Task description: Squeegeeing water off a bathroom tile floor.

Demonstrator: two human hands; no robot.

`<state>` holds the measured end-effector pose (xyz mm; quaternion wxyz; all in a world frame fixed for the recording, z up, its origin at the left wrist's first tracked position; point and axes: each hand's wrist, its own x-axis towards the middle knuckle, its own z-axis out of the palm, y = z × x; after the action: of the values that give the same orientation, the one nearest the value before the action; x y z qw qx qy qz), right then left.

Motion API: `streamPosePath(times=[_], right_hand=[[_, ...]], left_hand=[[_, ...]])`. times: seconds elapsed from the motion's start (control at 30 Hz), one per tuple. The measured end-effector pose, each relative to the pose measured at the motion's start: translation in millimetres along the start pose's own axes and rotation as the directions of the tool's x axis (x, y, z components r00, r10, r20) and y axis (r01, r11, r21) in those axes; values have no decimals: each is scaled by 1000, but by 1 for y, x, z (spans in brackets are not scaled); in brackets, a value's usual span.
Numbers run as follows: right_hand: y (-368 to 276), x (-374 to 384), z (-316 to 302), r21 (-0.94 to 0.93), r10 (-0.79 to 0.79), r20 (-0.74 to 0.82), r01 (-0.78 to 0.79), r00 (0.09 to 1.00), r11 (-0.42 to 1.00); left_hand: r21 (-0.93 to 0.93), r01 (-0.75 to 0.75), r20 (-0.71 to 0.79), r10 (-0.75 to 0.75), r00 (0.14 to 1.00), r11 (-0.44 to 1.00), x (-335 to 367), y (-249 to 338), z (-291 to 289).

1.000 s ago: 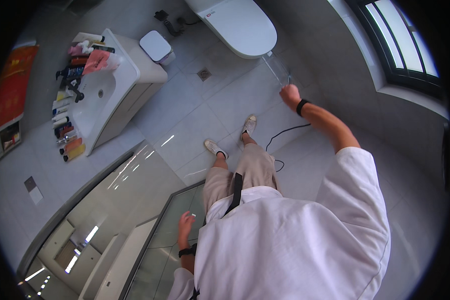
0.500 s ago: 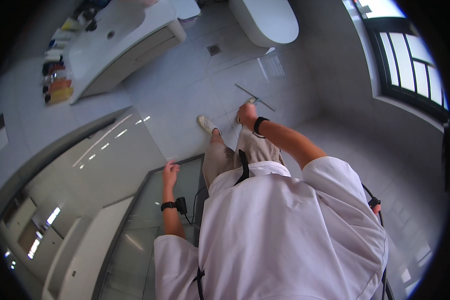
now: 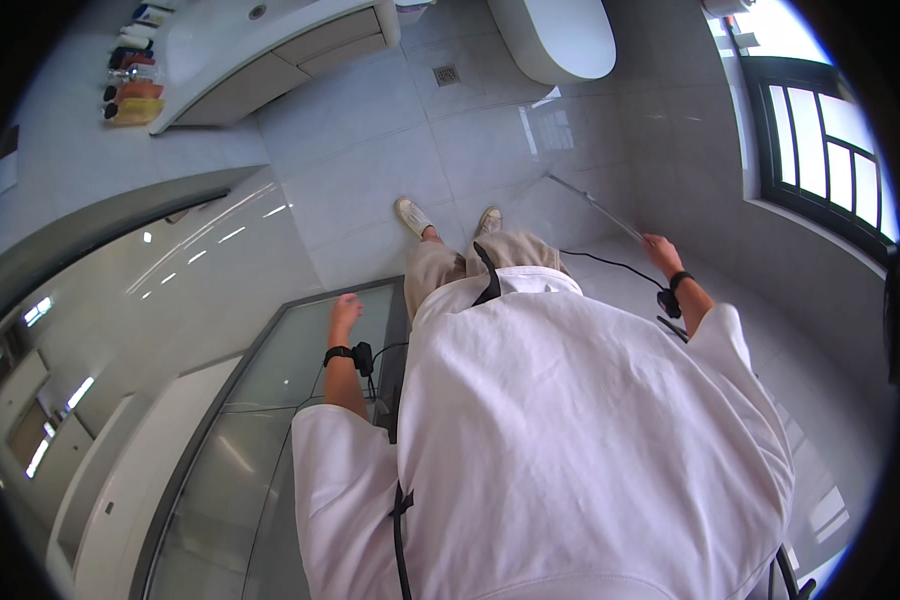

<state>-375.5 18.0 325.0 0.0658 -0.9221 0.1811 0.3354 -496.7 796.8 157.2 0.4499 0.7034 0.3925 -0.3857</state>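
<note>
My right hand [image 3: 662, 256] is stretched out to the right, its fingers closed around one end of a squeegee [image 3: 610, 217]. The squeegee shows as a long, thin grey bar slanting away to the far left above the pale tiled floor. At its far end the bar looks faint against the tiles, and I cannot tell whether it touches them. On the other side my left hand [image 3: 345, 312] hangs over a glass panel with a dark frame. Its fingers are loosely bent and apart, with nothing between them.
A white toilet [image 3: 560, 45] stands at the far side, near a floor drain [image 3: 446, 75]. The washbasin cabinet [image 3: 280, 75] is at far left, with several bottles [image 3: 133, 90] along it. A barred window [image 3: 825, 130] is at right. The framed glass panel [image 3: 300, 350] lies close on my left.
My right hand has swung out to the right with the squeegee, away from my feet. My left hand has risen slightly in the picture. The view has shifted a little.
</note>
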Motion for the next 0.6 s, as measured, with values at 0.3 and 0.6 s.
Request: streamPosePath(times=[0.3, 0.6], right_hand=[[159, 5, 124, 324, 93, 127, -130, 988, 937], [142, 35, 154, 343, -53, 66, 27, 996, 939]], left_hand=[[26, -181, 92, 178, 980, 983, -29, 74, 45], [170, -235, -14, 241, 970, 957, -77, 106, 45]])
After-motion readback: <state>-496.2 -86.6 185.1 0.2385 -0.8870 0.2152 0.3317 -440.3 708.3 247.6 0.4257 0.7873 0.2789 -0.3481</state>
